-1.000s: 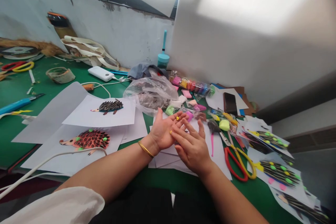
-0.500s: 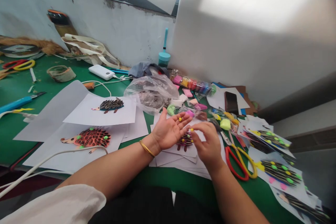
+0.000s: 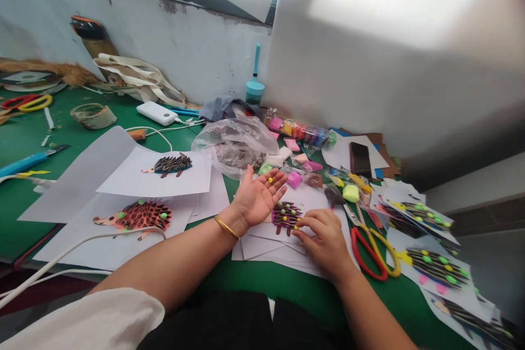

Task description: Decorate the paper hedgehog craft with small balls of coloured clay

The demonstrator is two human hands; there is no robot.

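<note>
My left hand is palm up with its fingers stretched out. A small yellow clay ball rests loose on its fingers. To the right and lower, my right hand pinches another yellow clay ball between thumb and fingertips. That ball is at the lower right edge of a hedgehog picture with dark spines, a magenta body and green and yellow dots. The picture lies on a stack of white paper, its left end partly hidden by my left hand.
Red and yellow scissors lie right of the paper. Finished hedgehog pictures overlap at the right edge; more hedgehog pictures lie left. Behind are a plastic bag, wrapped clay pieces and a phone. A white cable crosses the left side.
My right hand has moved down from beside my left fingers to the hedgehog picture, carrying the yellow clay ball. My left hand has shifted slightly left, uncovering more of the picture.
</note>
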